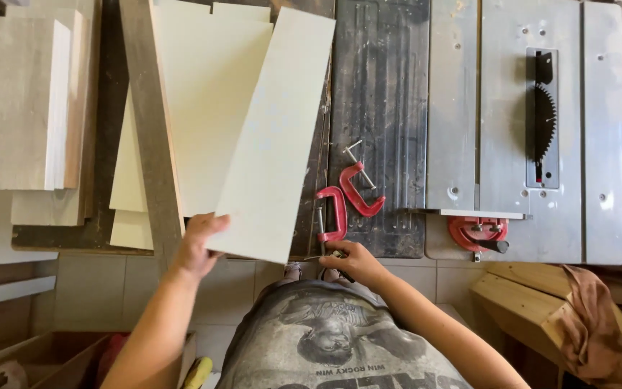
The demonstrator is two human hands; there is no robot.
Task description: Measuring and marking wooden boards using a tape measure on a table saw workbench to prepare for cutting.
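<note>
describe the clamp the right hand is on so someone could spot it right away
Start at the grey table saw with its round blade, then move left to the dark ribbed panel beside it. At that panel's near left corner a red C-clamp stands at the edge, its screw handle under the right hand. Unlike the second red C-clamp, lying loose and slanted on the panel, this one sits beside the pale board that the left hand holds.

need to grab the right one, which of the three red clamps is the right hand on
The red C-clamp nearest the pale board: the right hand grips its screw end. The loose clamp beside it and the clamp under the saw table are untouched.
</note>
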